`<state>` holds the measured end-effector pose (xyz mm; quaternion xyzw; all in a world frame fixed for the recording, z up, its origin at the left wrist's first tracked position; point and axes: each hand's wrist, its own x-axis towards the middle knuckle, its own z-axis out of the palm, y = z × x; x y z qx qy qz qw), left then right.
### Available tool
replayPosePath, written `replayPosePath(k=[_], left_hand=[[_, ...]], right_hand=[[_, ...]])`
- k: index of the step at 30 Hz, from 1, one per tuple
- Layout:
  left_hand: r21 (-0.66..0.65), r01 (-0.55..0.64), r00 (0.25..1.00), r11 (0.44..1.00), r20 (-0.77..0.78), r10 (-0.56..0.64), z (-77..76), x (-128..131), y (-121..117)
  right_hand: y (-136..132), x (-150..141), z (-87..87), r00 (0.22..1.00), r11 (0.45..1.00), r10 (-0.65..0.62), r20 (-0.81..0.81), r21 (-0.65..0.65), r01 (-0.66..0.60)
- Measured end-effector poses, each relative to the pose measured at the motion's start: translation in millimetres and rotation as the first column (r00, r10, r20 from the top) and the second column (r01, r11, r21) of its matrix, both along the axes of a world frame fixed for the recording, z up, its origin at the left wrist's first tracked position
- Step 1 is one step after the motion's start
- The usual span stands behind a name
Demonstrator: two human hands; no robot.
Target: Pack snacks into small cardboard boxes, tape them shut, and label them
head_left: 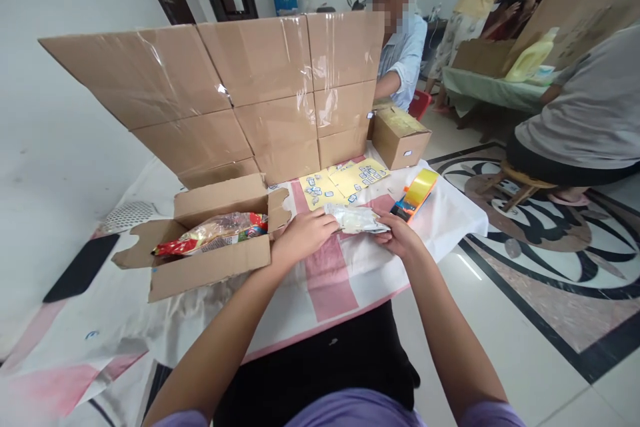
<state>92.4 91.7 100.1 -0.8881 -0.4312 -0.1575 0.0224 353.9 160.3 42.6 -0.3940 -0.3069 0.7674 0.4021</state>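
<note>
Between my two hands, a little above the tablecloth, is a white plastic packet point(356, 219). My left hand point(309, 237) grips its left end and my right hand point(400, 235) its right end, fingers closed on both. What the packet contains I cannot make out. To the left stands an open cardboard box point(210, 275) with its flaps spread. Inside it lies a red and clear snack bag point(220, 232). An orange tape dispenser with a yellow roll point(419, 195) rests just right of my right hand.
A tall cardboard partition point(273, 67) stands across the table point(280, 310). Yellow sheets with small stickers point(345, 183) lie before it. A closed carton point(400, 137) is at the back right, near a seated person point(407, 57). A black phone-like slab point(83, 268) lies far left.
</note>
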Motion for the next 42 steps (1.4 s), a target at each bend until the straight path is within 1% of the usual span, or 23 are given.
replayPosePath(k=[4, 7, 10, 13, 15, 16, 17, 19, 20, 21, 22, 23, 24, 25, 27, 29, 31, 34, 35, 36, 38, 40, 42], left_hand=[[0.057, -0.03, 0.999, 0.998, -0.042, 0.032, 6.3, 5.6, 3.1], [0.087, -0.044, 0.999, 0.995, -0.024, 0.047, 6.3, 7.0, 5.8], [0.106, -0.075, 0.997, 0.991, 0.036, 0.072, 0.9, 8.1, 6.8], [0.097, -0.117, 0.987, 0.988, 0.125, 0.104, -8.5, 8.2, 6.2], [0.08, -0.152, 0.969, 0.985, 0.208, 0.133, -14.1, 7.0, 4.6], [0.069, -0.17, 0.955, 0.983, 0.258, 0.147, -16.0, 6.1, 3.4], [0.054, -0.184, 0.937, 0.981, 0.31, 0.159, -17.1, 5.1, 1.8], [0.013, -0.2, 0.893, 0.98, 0.415, 0.176, -17.1, 3.8, -2.8], [-0.013, -0.202, 0.867, 0.979, 0.463, 0.186, -16.0, 3.8, -5.7], [-0.042, -0.202, 0.84, 0.978, 0.506, 0.195, -14.3, 4.3, -8.9], [-0.072, -0.201, 0.814, 0.977, 0.542, 0.207, -12.2, 5.3, -12.4], [-0.101, -0.199, 0.791, 0.975, 0.571, 0.221, -9.8, 6.7, -16.0], [-0.13, -0.199, 0.77, 0.971, 0.592, 0.237, -7.2, 8.3, -19.5], [-0.16, -0.196, 0.754, 0.967, 0.606, 0.253, -4.6, 9.9, -22.8], [-0.219, -0.184, 0.737, 0.958, 0.614, 0.282, 0.9, 11.9, -28.4], [-0.275, -0.157, 0.741, 0.949, 0.602, 0.297, 6.5, 11.9, -32.4], [-0.316, -0.122, 0.767, 0.941, 0.571, 0.292, 12.2, 10.8, -35.3], [-0.355, -0.106, 0.832, 0.929, 0.48, 0.279, 18.3, 10.8, -37.9], [-0.372, -0.106, 0.833, 0.922, 0.474, 0.287, 18.6, 11.7, -38.2], [-0.391, -0.106, 0.814, 0.914, 0.494, 0.305, 17.4, 12.8, -38.3], [-0.421, -0.102, 0.729, 0.901, 0.585, 0.356, 10.5, 15.0, -37.9], [-0.426, -0.11, 0.634, 0.898, 0.666, 0.394, -1.7, 15.6, -37.9], [-0.413, -0.134, 0.589, 0.901, 0.698, 0.408, -17.0, 13.5, -40.1]], right_hand=[[0.2, 6.4, 4.5, 0.999, 0.999, 0.04, 0.014, 0.025, -0.04], [2.6, 10.7, 6.0, 0.998, 0.998, 0.028, 0.052, 0.058, -0.031], [5.1, 13.1, 5.1, 0.995, 0.994, -0.008, 0.102, 0.111, -0.004], [3.8, 16.0, -0.1, 0.989, 0.984, -0.06, 0.136, 0.172, 0.036], [-0.2, 19.9, -5.7, 0.976, 0.958, -0.065, 0.209, 0.288, 0.002], [-2.9, 22.4, -8.3, 0.955, 0.921, -0.073, 0.289, 0.386, -0.047], [-5.9, 25.0, -10.4, 0.914, 0.859, -0.107, 0.392, 0.499, -0.114], [-12.2, 29.4, -11.5, 0.777, 0.679, -0.263, 0.572, 0.682, -0.273], [-15.3, 30.7, -10.5, 0.712, 0.594, -0.354, 0.606, 0.734, -0.329], [-18.5, 31.1, -8.7, 0.673, 0.525, -0.419, 0.61, 0.767, -0.369], [-21.6, 30.5, -6.6, 0.668, 0.476, -0.441, 0.6, 0.787, -0.392], [-24.7, 29.0, -4.7, 0.693, 0.451, -0.424, 0.583, 0.799, -0.397], [-27.7, 26.7, -3.4, 0.734, 0.452, -0.378, 0.564, 0.805, -0.386], [-30.7, 23.9, -3.2, 0.777, 0.475, -0.325, 0.539, 0.804, -0.358], [-36.2, 17.6, -6.2, 0.84, 0.565, -0.259, 0.477, 0.78, -0.269], [-40.0, 12.3, -12.5, 0.864, 0.641, -0.266, 0.427, 0.748, -0.173], [-41.5, 9.5, -18.8, 0.873, 0.662, -0.286, 0.394, 0.74, -0.117], [-40.5, 9.1, -22.7, 0.89, 0.654, -0.279, 0.36, 0.75, -0.099], [-40.3, 9.3, -22.3, 0.894, 0.652, -0.276, 0.354, 0.752, -0.097], [-40.6, 9.2, -21.4, 0.895, 0.653, -0.275, 0.351, 0.751, -0.093], [-43.4, 7.4, -19.5, 0.895, 0.657, -0.289, 0.339, 0.75, -0.071], [-48.5, 3.7, -19.7, 0.892, 0.666, -0.327, 0.314, 0.746, -0.018], [-51.9, 0.1, -22.1, 0.881, 0.683, -0.388, 0.269, 0.726, 0.079]])
